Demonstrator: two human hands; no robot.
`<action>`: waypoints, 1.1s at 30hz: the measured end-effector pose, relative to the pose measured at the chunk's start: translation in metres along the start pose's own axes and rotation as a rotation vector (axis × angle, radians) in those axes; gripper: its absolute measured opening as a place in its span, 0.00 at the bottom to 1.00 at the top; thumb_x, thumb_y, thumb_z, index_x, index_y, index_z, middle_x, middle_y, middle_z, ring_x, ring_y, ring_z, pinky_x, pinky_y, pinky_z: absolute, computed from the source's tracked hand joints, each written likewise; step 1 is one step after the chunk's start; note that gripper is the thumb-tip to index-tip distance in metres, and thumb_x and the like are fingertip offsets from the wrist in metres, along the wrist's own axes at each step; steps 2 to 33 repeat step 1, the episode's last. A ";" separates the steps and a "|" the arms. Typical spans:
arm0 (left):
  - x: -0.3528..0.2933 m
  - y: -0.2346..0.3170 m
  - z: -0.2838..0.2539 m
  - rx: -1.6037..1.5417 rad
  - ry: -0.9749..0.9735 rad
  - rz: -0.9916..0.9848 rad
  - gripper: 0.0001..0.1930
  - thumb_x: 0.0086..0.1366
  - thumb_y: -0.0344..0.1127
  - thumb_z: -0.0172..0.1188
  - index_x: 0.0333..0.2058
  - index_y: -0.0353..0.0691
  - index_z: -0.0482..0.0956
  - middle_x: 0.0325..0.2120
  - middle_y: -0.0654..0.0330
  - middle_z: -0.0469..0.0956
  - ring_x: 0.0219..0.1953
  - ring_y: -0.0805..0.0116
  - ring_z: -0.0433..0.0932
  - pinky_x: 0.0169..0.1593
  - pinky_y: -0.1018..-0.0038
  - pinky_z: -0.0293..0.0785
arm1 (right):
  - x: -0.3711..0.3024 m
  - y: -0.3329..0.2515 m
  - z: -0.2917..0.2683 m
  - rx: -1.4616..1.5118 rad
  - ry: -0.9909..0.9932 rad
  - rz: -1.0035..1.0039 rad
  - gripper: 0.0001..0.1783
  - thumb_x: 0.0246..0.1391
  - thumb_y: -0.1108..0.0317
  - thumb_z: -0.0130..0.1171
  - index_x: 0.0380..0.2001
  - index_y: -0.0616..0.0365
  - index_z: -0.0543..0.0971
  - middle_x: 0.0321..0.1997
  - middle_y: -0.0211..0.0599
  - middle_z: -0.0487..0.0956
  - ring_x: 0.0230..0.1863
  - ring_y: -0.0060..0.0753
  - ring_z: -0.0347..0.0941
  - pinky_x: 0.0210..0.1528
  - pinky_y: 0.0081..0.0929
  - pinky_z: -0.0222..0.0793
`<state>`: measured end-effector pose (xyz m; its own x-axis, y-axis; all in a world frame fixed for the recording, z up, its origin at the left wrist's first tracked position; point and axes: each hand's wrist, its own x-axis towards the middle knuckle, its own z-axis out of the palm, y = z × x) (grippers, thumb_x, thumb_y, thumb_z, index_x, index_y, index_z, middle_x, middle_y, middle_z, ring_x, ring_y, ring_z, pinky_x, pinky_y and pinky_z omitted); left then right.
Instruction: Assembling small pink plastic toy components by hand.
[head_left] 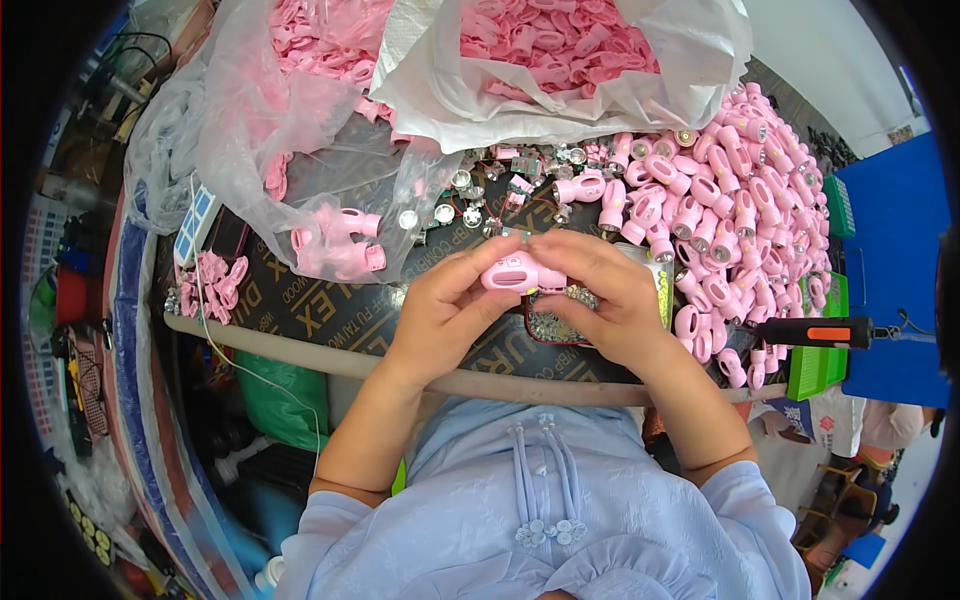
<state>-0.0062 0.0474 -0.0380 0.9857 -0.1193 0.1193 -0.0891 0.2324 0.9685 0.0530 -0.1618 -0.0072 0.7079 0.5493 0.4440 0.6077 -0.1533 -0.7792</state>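
Above the table's front edge, a small pink flashlight body (518,272) with a slotted handle is held between both hands. My left hand (442,305) grips its left end with thumb and fingers. My right hand (612,300) closes on its right end, the thumb below and the fingers over the top. Part of the body is hidden behind the fingers. Just beneath the hands sits a small tray of tiny metal screws (556,328), partly covered by my right hand. Beyond them lie small lamp parts (470,206) with silver reflectors, circuit boards and red wires.
A large heap of pink flashlights (735,195) covers the right side. A white sack (420,90) and a clear plastic bag (235,130) with pink shells stand at the back. A black-and-orange electric screwdriver (815,332) is at right, near a green basket (818,365).
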 end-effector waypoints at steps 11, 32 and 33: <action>-0.001 0.002 -0.001 0.063 -0.023 -0.036 0.28 0.67 0.23 0.59 0.64 0.35 0.66 0.57 0.55 0.72 0.56 0.70 0.74 0.59 0.74 0.71 | 0.000 0.001 0.001 0.002 0.000 0.001 0.28 0.43 0.76 0.73 0.52 0.58 0.80 0.52 0.44 0.81 0.56 0.45 0.77 0.53 0.35 0.76; -0.001 0.002 -0.001 0.063 -0.023 -0.036 0.28 0.67 0.23 0.59 0.64 0.35 0.66 0.57 0.55 0.72 0.56 0.70 0.74 0.59 0.74 0.71 | 0.000 0.001 0.001 0.002 0.000 0.001 0.28 0.43 0.76 0.73 0.52 0.58 0.80 0.52 0.44 0.81 0.56 0.45 0.77 0.53 0.35 0.76; -0.001 0.002 -0.001 0.063 -0.023 -0.036 0.28 0.67 0.23 0.59 0.64 0.35 0.66 0.57 0.55 0.72 0.56 0.70 0.74 0.59 0.74 0.71 | 0.000 0.001 0.001 0.002 0.000 0.001 0.28 0.43 0.76 0.73 0.52 0.58 0.80 0.52 0.44 0.81 0.56 0.45 0.77 0.53 0.35 0.76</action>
